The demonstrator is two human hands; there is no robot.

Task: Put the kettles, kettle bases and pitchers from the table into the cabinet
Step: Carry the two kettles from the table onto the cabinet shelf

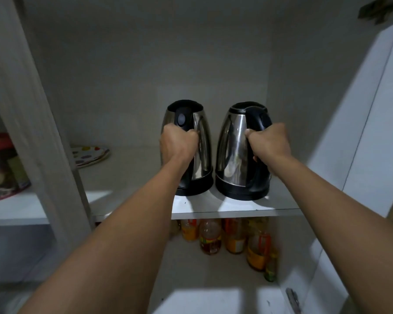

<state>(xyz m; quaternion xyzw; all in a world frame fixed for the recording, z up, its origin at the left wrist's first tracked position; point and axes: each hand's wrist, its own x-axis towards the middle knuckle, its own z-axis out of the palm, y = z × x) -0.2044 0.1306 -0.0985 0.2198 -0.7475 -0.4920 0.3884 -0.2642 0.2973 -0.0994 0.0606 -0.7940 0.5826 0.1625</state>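
Note:
Two steel kettles with black lids, handles and bottom rims stand side by side on the white cabinet shelf (236, 210). My left hand (177, 145) is closed around the handle of the left kettle (202, 141). My right hand (270, 145) grips the black handle of the right kettle (234, 143). Both kettles appear to rest upright on the shelf, a small gap between them. No kettle bases or pitchers are in view.
A stack of polka-dot plates (91, 155) lies at the shelf's left back. Several bottles of oil (234, 239) stand on the shelf below. The open cabinet door (361, 132) is on the right, a white post (43, 132) on the left with packets (2, 166) beyond it.

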